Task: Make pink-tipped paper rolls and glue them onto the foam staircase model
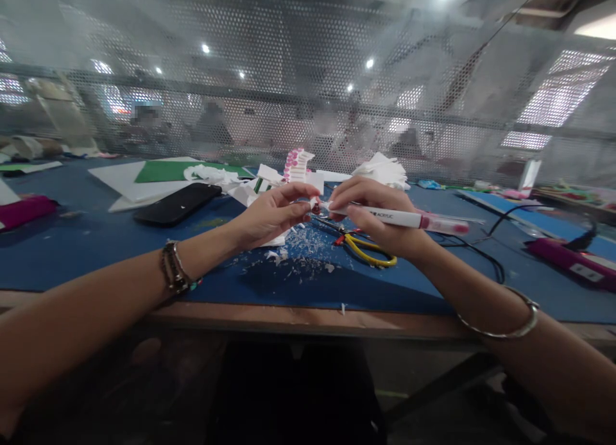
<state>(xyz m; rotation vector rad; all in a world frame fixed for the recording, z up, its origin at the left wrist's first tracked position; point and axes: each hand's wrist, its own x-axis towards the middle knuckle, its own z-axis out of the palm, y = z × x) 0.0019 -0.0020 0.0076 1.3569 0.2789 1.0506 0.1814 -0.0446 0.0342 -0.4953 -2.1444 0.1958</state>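
My left hand (272,214) is closed in a pinch on a small white piece with a pink spot (315,206), held above the blue mat. My right hand (373,217) grips a white acrylic marker (409,218) with a pink end, its tip touching that small piece. Both hands meet over a scatter of white scraps (301,252). Yellow-handled scissors (368,251) lie on the mat just under my right hand.
A black phone (178,203) lies to the left, near white and green sheets (158,172). A stack of white pieces with pink dots (297,165) and a white paper heap (382,170) stand behind. A perforated screen (308,92) backs the table. Black cables (486,256) run right.
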